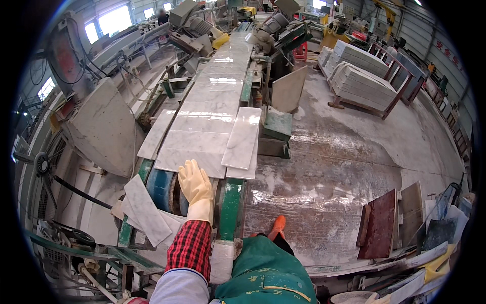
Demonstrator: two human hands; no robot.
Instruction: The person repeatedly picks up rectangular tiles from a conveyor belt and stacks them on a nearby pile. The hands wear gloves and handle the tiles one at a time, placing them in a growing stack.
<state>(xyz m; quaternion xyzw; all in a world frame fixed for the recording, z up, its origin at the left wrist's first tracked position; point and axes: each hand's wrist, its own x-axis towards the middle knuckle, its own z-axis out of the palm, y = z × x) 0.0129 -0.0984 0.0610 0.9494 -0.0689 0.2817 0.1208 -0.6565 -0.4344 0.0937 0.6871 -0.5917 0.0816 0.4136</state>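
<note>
My left hand (196, 187), in a cream rubber glove, reaches over the near end of a conveyor. Its fingers stretch forward, and the tips overlap the front edge of a white, grey-veined marble slab (195, 143). Whether they press on it I cannot tell. No object shows in the hand. Beneath it is a blue roller (162, 190) beside a green frame rail (231, 207). Narrow marble strips lie along both sides of the slab, one on the left (156, 134) and a stacked pair on the right (242, 137). My right hand is out of view.
Loose marble offcuts (147, 210) lean at the conveyor's lower left. Motorised machine heads (276, 24) flank the belt farther off. Stacked slabs (362, 83) sit on a rack at the far right. Boards (379, 223) stand on the wet floor (324, 197) at the right.
</note>
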